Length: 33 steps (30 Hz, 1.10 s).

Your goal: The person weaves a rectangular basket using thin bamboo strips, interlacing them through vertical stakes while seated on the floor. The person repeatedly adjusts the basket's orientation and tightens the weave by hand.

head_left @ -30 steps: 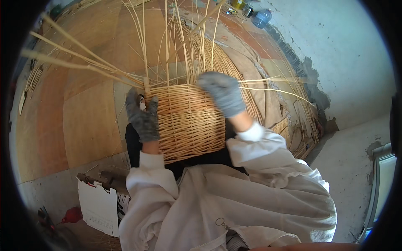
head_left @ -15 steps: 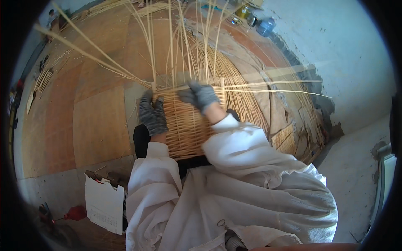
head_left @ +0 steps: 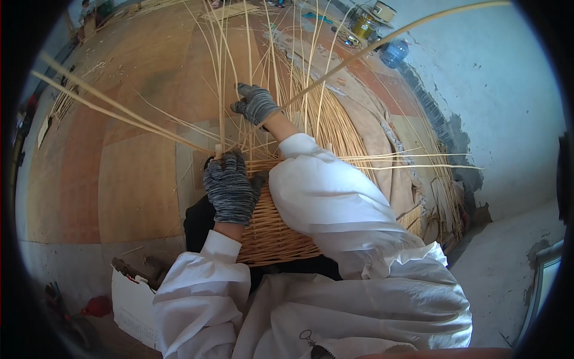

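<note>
A tan wicker panel (head_left: 281,236) lies over my lap, closely woven, with long pale rods standing out from its far edge. My left hand (head_left: 232,188), in a grey striped glove, is closed over that edge near the left corner, thumb spread along the weave. Beyond the edge, my right hand (head_left: 257,105), gloved alike, reaches among the upright rods. Its fingers are curled round a thin rod (head_left: 230,60); their tips are partly hidden. A thicker rod (head_left: 371,48) slants from the upper right past my right wrist toward the panel. My right sleeve covers the panel's right part.
A heap of loose rods (head_left: 335,125) spreads on the floor to the right, beside the rough wall (head_left: 502,119). Far right stands a blue water jug (head_left: 394,54). A white carton (head_left: 128,305) sits at lower left, and long rods stick out leftward.
My right hand has moved from the panel's face to beyond its far edge, among the rods. The left hand has shifted inward along the edge. A thick rod now slants to the upper right.
</note>
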Each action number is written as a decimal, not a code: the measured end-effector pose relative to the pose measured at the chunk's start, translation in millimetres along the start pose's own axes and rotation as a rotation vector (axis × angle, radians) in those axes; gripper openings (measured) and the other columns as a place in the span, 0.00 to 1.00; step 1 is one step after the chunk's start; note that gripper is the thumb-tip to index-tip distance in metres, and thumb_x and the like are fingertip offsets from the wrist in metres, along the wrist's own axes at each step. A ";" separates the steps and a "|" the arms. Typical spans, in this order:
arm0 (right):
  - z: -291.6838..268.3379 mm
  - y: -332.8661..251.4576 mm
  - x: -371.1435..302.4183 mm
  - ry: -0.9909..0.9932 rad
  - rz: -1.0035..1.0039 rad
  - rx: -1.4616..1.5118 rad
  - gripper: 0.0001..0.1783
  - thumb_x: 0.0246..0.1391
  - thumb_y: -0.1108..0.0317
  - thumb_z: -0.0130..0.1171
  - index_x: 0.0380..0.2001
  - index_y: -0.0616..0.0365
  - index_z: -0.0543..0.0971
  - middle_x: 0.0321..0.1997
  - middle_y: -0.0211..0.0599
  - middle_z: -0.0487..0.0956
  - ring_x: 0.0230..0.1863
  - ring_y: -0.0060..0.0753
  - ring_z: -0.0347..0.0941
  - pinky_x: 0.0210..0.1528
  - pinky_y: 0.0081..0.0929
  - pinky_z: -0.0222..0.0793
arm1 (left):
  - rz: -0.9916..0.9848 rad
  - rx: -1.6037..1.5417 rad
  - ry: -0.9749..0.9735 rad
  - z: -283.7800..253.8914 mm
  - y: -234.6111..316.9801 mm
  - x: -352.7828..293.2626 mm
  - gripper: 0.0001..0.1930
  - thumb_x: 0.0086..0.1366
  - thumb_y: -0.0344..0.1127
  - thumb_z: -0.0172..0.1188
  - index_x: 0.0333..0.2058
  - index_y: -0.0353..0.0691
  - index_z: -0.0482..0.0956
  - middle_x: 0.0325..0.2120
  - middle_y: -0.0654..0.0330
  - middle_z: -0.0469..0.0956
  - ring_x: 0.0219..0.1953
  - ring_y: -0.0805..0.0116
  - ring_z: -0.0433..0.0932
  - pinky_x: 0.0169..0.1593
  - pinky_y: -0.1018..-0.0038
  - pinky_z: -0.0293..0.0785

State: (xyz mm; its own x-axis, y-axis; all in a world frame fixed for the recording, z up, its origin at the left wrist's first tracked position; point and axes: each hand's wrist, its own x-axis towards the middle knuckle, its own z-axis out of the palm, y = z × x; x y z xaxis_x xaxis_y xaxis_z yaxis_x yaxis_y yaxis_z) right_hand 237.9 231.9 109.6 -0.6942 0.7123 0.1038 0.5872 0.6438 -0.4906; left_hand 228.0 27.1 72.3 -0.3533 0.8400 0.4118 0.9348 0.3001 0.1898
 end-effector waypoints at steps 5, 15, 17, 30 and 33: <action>2.8 21.1 -44.1 0.271 0.283 0.244 0.34 0.44 0.54 0.62 0.50 0.66 0.67 0.35 0.55 0.75 0.37 0.48 0.74 0.48 0.37 0.69 | -0.074 -0.059 0.039 9.5 10.0 -12.2 0.30 0.50 0.58 0.58 0.43 0.39 0.76 0.44 0.56 0.71 0.50 0.49 0.63 0.53 0.54 0.55; -4.3 90.7 -186.6 0.436 0.300 1.441 0.12 0.54 0.68 0.52 0.35 0.68 0.70 0.24 0.41 0.71 0.26 0.43 0.72 0.33 0.41 0.77 | 0.030 -0.246 0.229 -5.6 37.6 -22.2 0.22 0.52 0.47 0.59 0.45 0.44 0.75 0.49 0.52 0.68 0.52 0.47 0.63 0.53 0.58 0.61; -10.6 77.3 -191.3 0.445 0.379 1.632 0.09 0.53 0.71 0.52 0.33 0.67 0.71 0.26 0.43 0.73 0.30 0.42 0.73 0.34 0.39 0.77 | 0.164 -0.428 0.511 -8.0 53.3 -9.5 0.19 0.58 0.43 0.53 0.45 0.41 0.75 0.43 0.48 0.72 0.46 0.51 0.69 0.48 0.62 0.66; -30.6 74.7 -207.0 0.385 0.437 1.640 0.15 0.57 0.67 0.48 0.42 0.69 0.69 0.26 0.42 0.76 0.25 0.34 0.75 0.19 0.26 0.75 | 0.287 0.586 -0.602 35.4 47.7 143.7 0.17 0.58 0.42 0.53 0.41 0.38 0.77 0.42 0.53 0.76 0.46 0.54 0.73 0.47 0.62 0.68; -3.1 67.0 -203.9 0.401 0.403 1.699 0.18 0.56 0.67 0.48 0.46 0.71 0.67 0.30 0.45 0.76 0.25 0.37 0.74 0.20 0.27 0.75 | 0.537 0.524 -0.547 18.9 66.5 145.2 0.14 0.59 0.38 0.52 0.40 0.36 0.76 0.39 0.51 0.77 0.43 0.53 0.74 0.43 0.61 0.68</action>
State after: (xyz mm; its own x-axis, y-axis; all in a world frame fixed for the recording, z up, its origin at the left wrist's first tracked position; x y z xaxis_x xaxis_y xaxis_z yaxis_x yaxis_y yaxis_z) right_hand 420.1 130.7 58.2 -0.3454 0.9212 -0.1793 -0.5310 -0.3494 -0.7720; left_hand 239.5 177.6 127.9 0.0732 0.9818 -0.1750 0.9123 -0.1368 -0.3861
